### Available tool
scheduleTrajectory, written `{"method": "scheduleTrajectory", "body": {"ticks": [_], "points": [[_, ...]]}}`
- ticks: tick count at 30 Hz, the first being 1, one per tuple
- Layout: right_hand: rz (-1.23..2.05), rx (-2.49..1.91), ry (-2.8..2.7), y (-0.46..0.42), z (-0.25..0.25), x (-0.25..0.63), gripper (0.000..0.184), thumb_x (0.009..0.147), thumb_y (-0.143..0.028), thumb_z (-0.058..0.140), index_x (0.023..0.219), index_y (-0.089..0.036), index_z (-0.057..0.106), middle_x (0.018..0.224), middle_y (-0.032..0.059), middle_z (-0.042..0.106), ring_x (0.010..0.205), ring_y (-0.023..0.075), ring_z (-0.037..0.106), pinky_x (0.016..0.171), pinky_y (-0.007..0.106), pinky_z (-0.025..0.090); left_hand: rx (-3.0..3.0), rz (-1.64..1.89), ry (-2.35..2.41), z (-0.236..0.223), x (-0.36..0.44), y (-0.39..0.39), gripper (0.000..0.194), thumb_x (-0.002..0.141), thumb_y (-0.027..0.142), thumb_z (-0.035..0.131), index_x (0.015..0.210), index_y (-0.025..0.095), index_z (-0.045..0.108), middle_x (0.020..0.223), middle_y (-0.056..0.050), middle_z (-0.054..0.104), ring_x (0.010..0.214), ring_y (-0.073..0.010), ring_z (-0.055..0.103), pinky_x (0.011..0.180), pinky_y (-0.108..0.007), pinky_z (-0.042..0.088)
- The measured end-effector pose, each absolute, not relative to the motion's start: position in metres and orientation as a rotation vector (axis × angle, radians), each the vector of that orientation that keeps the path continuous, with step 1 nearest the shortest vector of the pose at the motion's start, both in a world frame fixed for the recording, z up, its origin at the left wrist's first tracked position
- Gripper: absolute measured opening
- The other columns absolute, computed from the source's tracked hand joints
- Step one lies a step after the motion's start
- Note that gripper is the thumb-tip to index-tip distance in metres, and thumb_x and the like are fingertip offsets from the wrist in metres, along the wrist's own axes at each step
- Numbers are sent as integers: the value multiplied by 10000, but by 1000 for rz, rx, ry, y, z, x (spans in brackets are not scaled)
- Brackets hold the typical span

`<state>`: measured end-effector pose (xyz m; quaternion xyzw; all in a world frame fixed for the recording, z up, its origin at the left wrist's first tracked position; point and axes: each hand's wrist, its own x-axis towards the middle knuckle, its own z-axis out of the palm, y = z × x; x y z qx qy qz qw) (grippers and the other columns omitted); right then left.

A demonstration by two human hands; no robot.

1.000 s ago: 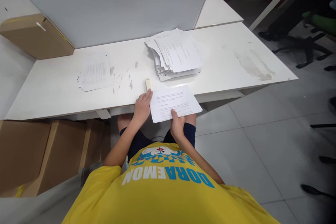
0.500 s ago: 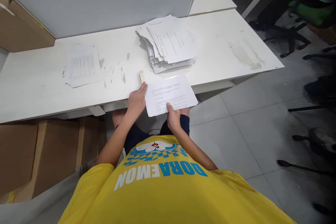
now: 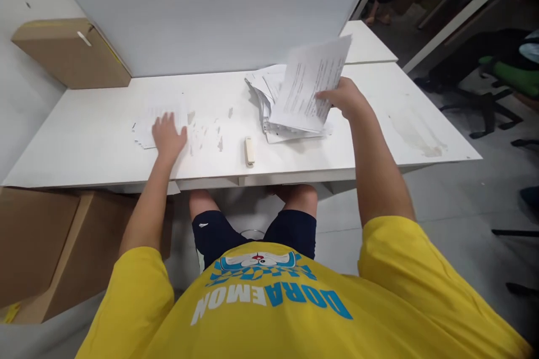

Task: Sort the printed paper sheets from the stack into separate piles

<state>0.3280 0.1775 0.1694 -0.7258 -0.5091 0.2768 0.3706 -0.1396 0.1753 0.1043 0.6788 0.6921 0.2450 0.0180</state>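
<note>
Your right hand [image 3: 346,96] grasps the printed sheets [image 3: 314,81] at their right edge, with the thumb across the printed face. The printed sheets are tilted up above the right part of the desk [image 3: 219,162], in front of the large paper stack [image 3: 265,104], and partly hide it. Whether their lower edge touches the large paper stack cannot be told.

The large paper stack lies uneven, its edges fanned and curled on the left side. The cream stapler [image 3: 250,151] lies on the desk near the front edge, between your two hands and clear of both.

Your left hand [image 3: 169,136] is palm down over the small paper stack [image 3: 144,138], fingers spread and clenched on nothing. Contact between fingertips and paper cannot be confirmed. To its right, grey marks [image 3: 219,143] show on the desk surface.

A grey panel [image 3: 210,17] stands along the rear edge of the desk. A cardboard box [image 3: 76,59] leans at the far left corner. Below the desk, at your left, stand further cardboard boxes [image 3: 90,241]. An office chair [image 3: 490,104] stands on the tiled floor [image 3: 446,247] at the right.
</note>
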Motion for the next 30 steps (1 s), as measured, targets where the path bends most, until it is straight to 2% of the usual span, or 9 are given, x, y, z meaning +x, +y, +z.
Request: {"method": "scheduleTrajectory", "body": {"ticks": [3, 5, 7, 9, 15, 18, 21, 25, 30], "points": [[561, -2057, -1346, 210, 163, 324, 527, 704, -64, 735, 1188, -1, 536, 1290, 347, 538, 1219, 347, 550, 985, 550, 397, 1778, 707, 2391, 86, -200, 191, 704, 924, 398, 566, 1479, 29, 337, 1585, -240, 257, 1470, -466, 139, 1161, -674, 84], [328, -2107, -1354, 213, 156, 311, 642, 705, -66, 742, 1280, 0, 463, 1384, 382, 415, 1347, 386, 403, 1046, 578, 312, 1844, 593, 2409, 74, -220, 185, 697, 940, 423, 512, 1470, 1, 348, 1583, -255, 248, 1487, -442, 97, 1180, -651, 42], [94, -2038, -1394, 208, 148, 285, 644, 767, -114, 699, 1345, -59, 421, 1414, 318, 393, 1361, 377, 368, 1071, 563, 303, 1990, 534, 2387, 64, -224, 171, 697, 940, 427, 474, 1460, -25, 365, 1582, -255, 245, 1504, -403, 56, 1206, -602, 14], [63, -1828, -1536, 202, 139, 244, 571, 817, -184, 650, 1338, -93, 436, 1375, 252, 438, 1313, 351, 418, 1084, 527, 328, 2060, 485, 2362, 58, -219, 155, 717, 937, 457, 436, 1470, -17, 365, 1589, -235, 242, 1510, -385, 33, 1214, -579, 10], [602, -1308, -2252, 208, 109, 79, 559, 872, -345, 576, 1373, -153, 421, 1453, 179, 426, 1346, 329, 396, 1123, 473, 328, 1947, 299, 2341, 57, -195, 108, 764, 929, 540, 370, 1521, 60, 317, 1609, -156, 236, 1510, -354, 117, 1221, -535, 105], [823, -1451, -2343, 225, 100, 24, 590, 872, -406, 582, 1381, -161, 410, 1473, 176, 402, 1364, 339, 367, 1098, 469, 350, 1904, 327, 2368, 54, -183, 79, 750, 919, 532, 404, 1508, 71, 351, 1601, -150, 263, 1504, -350, 154, 1224, -534, 100], [808, -1625, -2447, 231, 94, -3, 625, 787, -461, 694, 1283, -147, 481, 1411, 200, 430, 1323, 372, 386, 1055, 495, 380, 1869, 434, 2407, 48, -170, 48, 727, 920, 520, 430, 1495, 77, 380, 1594, -158, 281, 1505, -376, 119, 1218, -569, 65], [756, -1730, -2515, 221, 92, -8, 624, 692, -382, 779, 1197, -146, 497, 1350, 200, 461, 1288, 377, 404, 1014, 506, 410, 1809, 603, 2442, 40, -154, 19, 703, 917, 502, 485, 1490, 106, 389, 1615, -176, 213, 1506, -407, 0, 1191, -633, 28], [1116, -1675, -2352, 209, 97, 13, 385, 732, -221, 673, 1084, -186, 520, 1172, 121, 594, 1016, 259, 577, 832, 371, 494, 1414, 1123, 2408, 29, -141, 5, 783, 843, 444, 648, 1502, 165, 328, 1638, -176, 123, 1515, -374, -6, 1212, -581, 75]]}}
